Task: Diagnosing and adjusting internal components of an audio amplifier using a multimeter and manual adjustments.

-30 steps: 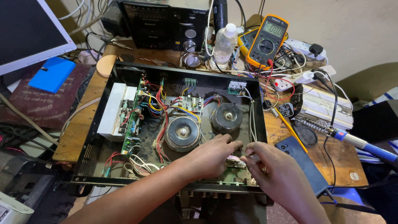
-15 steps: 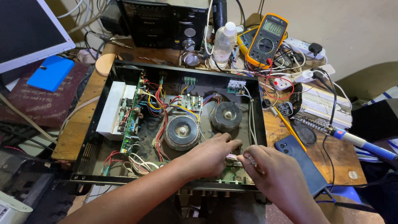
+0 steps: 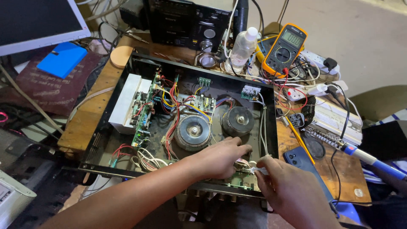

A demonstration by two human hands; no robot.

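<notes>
An open black amplifier chassis lies on a wooden table, showing two round toroidal transformers, green circuit boards and bundles of coloured wires. My left hand reaches into the chassis near its front right corner, fingers curled down over the wiring. My right hand is just beside it, its fingertips pinching a small white connector on thin wires above a green front board. What my left fingers grip is hidden.
A yellow multimeter, a clear plastic bottle and a black audio unit stand behind the chassis. A dark phone, a blue-handled soldering iron and a power strip lie to the right. A monitor and blue box are at left.
Both hands stay at the front right corner. My right hand has edged in toward the left hand, fingertips closing on the white connector.
</notes>
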